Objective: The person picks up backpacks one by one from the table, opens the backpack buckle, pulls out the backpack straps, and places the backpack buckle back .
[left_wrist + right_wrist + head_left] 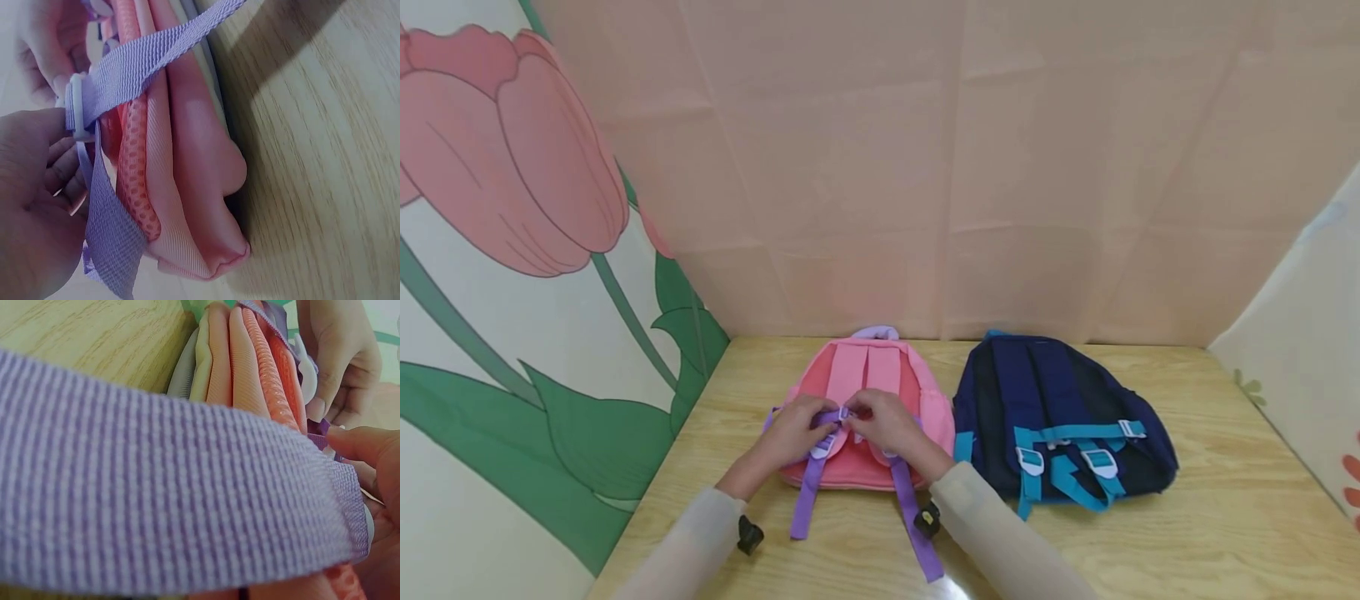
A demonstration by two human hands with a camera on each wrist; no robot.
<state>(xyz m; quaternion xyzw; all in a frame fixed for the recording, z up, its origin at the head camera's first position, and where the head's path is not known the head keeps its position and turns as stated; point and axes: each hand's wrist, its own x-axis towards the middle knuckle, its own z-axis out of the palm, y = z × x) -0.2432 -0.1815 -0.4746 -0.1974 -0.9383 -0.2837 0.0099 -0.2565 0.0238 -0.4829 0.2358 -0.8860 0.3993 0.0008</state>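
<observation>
A pink child's backpack (925,383) lies with its shoulder straps facing up. Over its middle, my left hand (790,432) pinches a purple strap (826,417) between thumb and fingers. Close beside it, my right hand (887,423) has its fingertips on a small white buckle (843,413) at that strap's end, pinching it. In the right wrist view, a short dark purple piece of strap (317,432) shows between both hands. White adjusters sit on the shoulder straps, one (78,106) near my left hand in the left wrist view. Fingers partly hide the buckle.
To the right lies a navy backpack (1015,383) with turquoise straps (1060,433), close against the pink one. Two loose purple strap ends (805,504) hang toward me on the wooden table (1225,517). A beige cloth wall (925,167) stands behind; a tulip-printed panel (475,308) is on the left.
</observation>
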